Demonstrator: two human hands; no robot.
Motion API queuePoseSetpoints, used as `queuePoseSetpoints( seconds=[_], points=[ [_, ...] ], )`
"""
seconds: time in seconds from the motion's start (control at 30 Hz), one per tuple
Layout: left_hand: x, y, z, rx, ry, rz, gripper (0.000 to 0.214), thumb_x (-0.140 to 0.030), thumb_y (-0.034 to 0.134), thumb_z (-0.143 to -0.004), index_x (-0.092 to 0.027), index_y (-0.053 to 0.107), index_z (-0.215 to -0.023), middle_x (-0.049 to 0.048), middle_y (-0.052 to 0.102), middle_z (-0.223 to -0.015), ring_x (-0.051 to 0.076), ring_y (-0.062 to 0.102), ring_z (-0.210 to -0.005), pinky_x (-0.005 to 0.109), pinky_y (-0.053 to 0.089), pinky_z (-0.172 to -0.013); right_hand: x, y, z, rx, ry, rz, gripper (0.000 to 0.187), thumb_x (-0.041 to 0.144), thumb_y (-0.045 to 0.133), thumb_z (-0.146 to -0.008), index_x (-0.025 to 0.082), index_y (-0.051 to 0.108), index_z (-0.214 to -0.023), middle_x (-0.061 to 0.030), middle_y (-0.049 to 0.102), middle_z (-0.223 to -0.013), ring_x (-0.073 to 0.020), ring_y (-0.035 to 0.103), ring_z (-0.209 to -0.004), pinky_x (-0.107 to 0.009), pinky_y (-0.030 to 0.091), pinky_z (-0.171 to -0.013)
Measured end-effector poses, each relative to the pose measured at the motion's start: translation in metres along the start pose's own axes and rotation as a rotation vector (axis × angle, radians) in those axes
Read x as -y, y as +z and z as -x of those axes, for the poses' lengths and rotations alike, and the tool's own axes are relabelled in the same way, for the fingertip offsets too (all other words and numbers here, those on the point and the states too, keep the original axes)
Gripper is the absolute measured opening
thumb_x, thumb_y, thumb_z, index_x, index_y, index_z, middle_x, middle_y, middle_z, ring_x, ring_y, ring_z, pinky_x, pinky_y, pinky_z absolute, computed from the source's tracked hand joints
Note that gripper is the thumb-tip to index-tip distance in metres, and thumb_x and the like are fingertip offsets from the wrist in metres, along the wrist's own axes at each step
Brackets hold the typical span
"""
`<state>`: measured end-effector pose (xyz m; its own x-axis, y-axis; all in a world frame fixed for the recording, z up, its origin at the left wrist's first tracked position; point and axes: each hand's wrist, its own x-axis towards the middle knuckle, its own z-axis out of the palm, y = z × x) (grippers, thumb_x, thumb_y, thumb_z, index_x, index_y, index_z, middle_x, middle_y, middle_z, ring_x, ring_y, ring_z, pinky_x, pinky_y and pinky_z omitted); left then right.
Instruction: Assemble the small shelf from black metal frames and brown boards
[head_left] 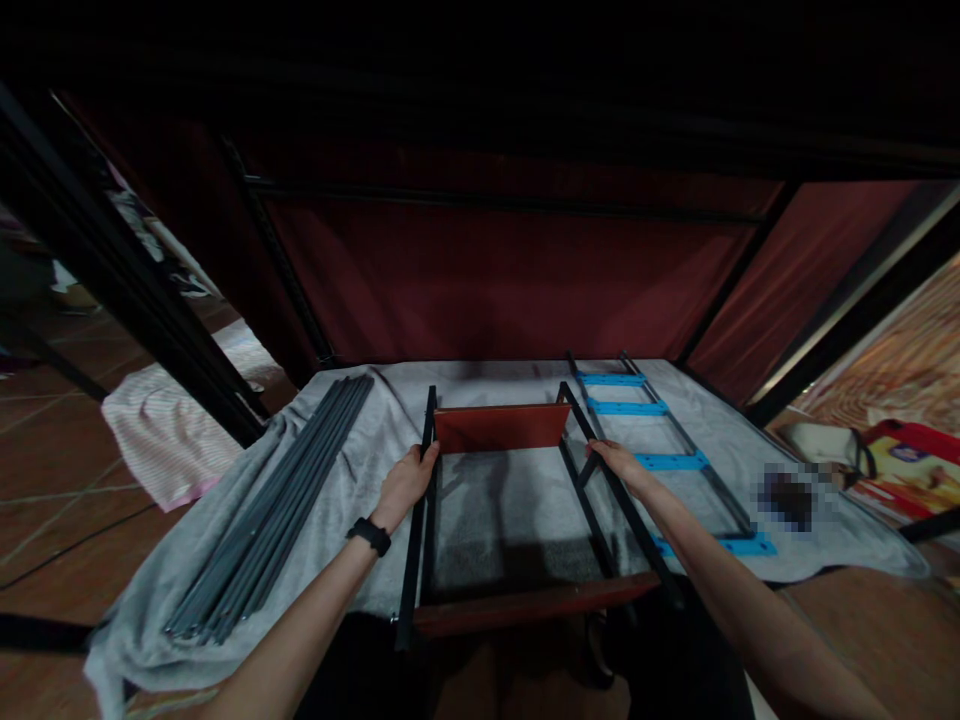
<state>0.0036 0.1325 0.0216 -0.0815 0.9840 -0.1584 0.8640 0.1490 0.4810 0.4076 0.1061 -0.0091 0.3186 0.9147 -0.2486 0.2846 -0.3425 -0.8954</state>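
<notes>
Between my hands is a rectangular frame with dark metal side bars and two reddish-brown boards [501, 428] joining them, one at the far end and one at the near end. My left hand [406, 484] is closed around the left metal bar [413, 560]; a dark band sits on that wrist. On the other side, my right hand [619, 462] grips the right metal bar [626, 510], its fingers curled over it. The frame is over a grey cloth, its near board [532, 606] close to my legs.
A bundle of grey metal tubes [277, 510] lies on the grey cloth [375, 570] at left. A ladder-like metal frame with blue crosspieces [671, 461] lies at right, beside a blurred patch. Dark posts and dark red fabric [510, 280] enclose the far side.
</notes>
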Motion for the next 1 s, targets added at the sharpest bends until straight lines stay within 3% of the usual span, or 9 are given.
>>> queuePoseSetpoints(
  seconds=[0.2, 0.33, 0.5, 0.8, 1.0],
  points=[
    [0.009, 0.008, -0.034, -0.029, 0.009, 0.351, 0.043, -0.050, 0.038, -0.093, -0.015, 0.061, -0.103, 0.0110, 0.072, -0.086, 0.023, 0.070, -0.083, 0.029, 0.049, -0.069, 0.007, 0.001, -0.009, 0.029, 0.062, -0.152, 0.018, 0.030, 0.057, -0.087, 0.016, 0.067, -0.086, -0.0051, 0.073, -0.077, -0.0156, 0.066, -0.069, -0.021, 0.050, -0.061],
    [0.005, 0.010, -0.039, 0.021, -0.051, 0.743, 0.036, -0.044, 0.048, -0.091, -0.013, 0.060, -0.103, 0.0053, 0.069, -0.075, 0.017, 0.068, -0.066, 0.026, 0.050, -0.060, 0.010, 0.005, -0.016, 0.045, 0.101, -0.276, 0.016, 0.025, 0.053, -0.090, 0.014, 0.064, -0.091, -0.0073, 0.074, -0.076, -0.0146, 0.065, -0.062, -0.022, 0.053, -0.056],
    [-0.007, 0.012, -0.045, 0.005, -0.166, 0.974, 0.029, -0.033, 0.053, -0.092, -0.013, 0.055, -0.113, 0.0014, 0.064, -0.068, 0.012, 0.063, -0.056, 0.023, 0.050, -0.055, 0.015, 0.010, -0.027, 0.028, 0.125, -0.392, 0.011, 0.019, 0.051, -0.090, 0.014, 0.061, -0.090, -0.0078, 0.072, -0.078, -0.0117, 0.063, -0.056, -0.021, 0.055, -0.054],
    [-0.016, 0.013, -0.076, -0.089, -0.162, 1.002, 0.052, -0.030, 0.058, -0.089, -0.012, 0.045, -0.136, 0.0061, 0.066, -0.090, 0.010, 0.061, -0.062, 0.019, 0.048, -0.055, 0.029, 0.010, -0.055, -0.059, 0.082, -0.470, 0.015, 0.018, 0.053, -0.089, 0.018, 0.062, -0.101, -0.0033, 0.070, -0.081, -0.0102, 0.063, -0.058, -0.017, 0.052, -0.052],
    [-0.020, 0.015, -0.087, -0.029, -0.046, 0.922, 0.036, -0.030, 0.059, -0.087, -0.015, 0.057, -0.120, 0.0069, 0.069, -0.101, 0.013, 0.067, -0.081, 0.018, 0.051, -0.065, 0.035, 0.025, -0.079, -0.065, 0.037, -0.477, 0.005, 0.017, 0.057, -0.087, 0.017, 0.062, -0.086, -0.0029, 0.069, -0.069, -0.0115, 0.063, -0.056, -0.020, 0.055, -0.053]
  ],
)
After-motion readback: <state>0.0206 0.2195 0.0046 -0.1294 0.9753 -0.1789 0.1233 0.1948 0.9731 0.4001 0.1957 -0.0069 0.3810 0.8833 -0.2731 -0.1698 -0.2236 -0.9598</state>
